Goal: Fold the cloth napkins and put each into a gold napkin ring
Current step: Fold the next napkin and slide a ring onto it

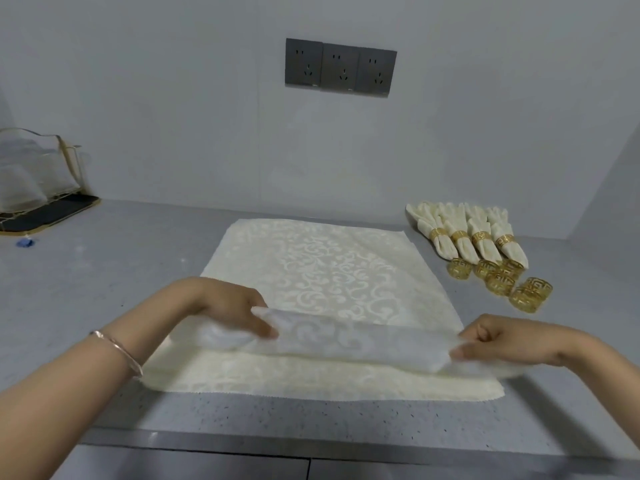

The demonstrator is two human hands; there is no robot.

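Observation:
A cream damask napkin (322, 268) lies spread on the grey counter in front of me. Its near part is gathered into a raised fold (349, 344) running left to right. My left hand (235, 308) pinches the fold's left end. At the right end my right hand (502, 339) grips it, fingers curled round the cloth. Several loose gold napkin rings (500, 280) sit at the right. Behind them lie several folded napkins (467, 233), each in a gold ring.
A wire dish rack (38, 188) on a black tray stands at the far left by the wall. A small blue scrap (25, 242) lies in front of it. Wall sockets (341, 67) are above the napkin. The counter's front edge (311, 441) runs below my arms.

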